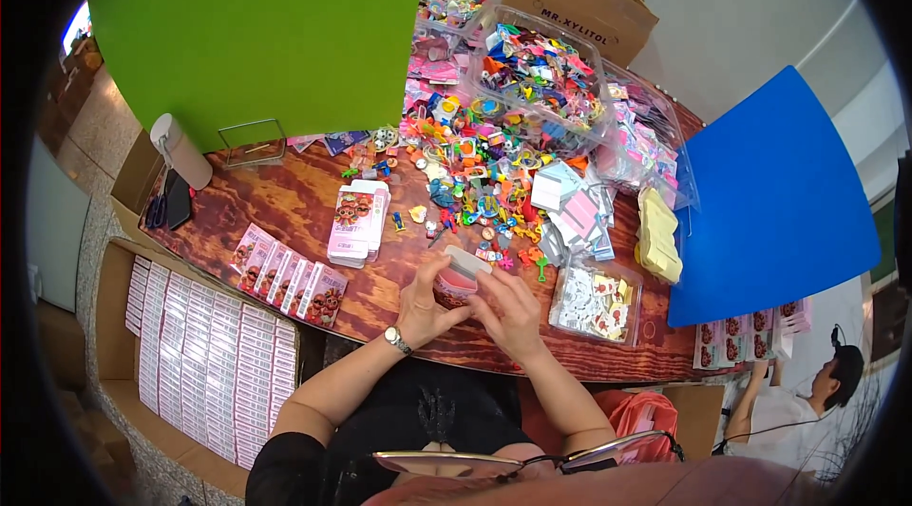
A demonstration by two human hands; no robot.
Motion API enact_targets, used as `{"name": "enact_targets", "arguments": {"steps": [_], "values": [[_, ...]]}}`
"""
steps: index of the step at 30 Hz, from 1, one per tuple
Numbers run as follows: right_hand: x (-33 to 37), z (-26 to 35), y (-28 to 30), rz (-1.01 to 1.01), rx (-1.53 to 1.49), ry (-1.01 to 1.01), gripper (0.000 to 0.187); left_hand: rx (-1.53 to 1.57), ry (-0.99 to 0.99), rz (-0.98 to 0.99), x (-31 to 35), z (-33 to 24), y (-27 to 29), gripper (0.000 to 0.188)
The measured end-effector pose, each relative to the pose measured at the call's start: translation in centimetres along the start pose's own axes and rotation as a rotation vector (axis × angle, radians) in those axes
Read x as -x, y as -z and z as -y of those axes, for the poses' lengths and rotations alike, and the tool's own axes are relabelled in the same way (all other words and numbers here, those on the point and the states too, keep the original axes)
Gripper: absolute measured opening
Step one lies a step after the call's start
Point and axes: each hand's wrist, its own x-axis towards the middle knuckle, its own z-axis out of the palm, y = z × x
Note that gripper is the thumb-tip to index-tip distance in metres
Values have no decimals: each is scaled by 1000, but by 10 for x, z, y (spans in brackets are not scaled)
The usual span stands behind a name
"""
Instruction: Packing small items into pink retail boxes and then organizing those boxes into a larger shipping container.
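Both hands grip a small pink cardboard box (459, 276) at the wooden table's (294, 202) near edge — left hand (425, 302) cradling, right hand (510, 308) on its flap. Likely filling it; next, a toy from the colourful pile (480, 178) at twelve o'clock.

Black short-sleeved top, sleeves ending above the elbows, forearms bare. Silver-coloured wristwatch (397, 341) with a small round face on the left wrist. Right wrist bare. Thin-framed glasses (532, 460) at the lower edge. Both hands bare, no gloves.
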Motion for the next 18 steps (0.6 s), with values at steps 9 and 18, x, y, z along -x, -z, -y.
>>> {"name": "enact_targets", "arguments": {"steps": [9, 18], "values": [[-7, 7, 9, 199, -301, -204, 26, 39, -16, 66, 5, 1, 6, 81], [-16, 6, 8, 180, -245, -236, 24, -19, -108, 133, 0, 2, 14, 87]]}}
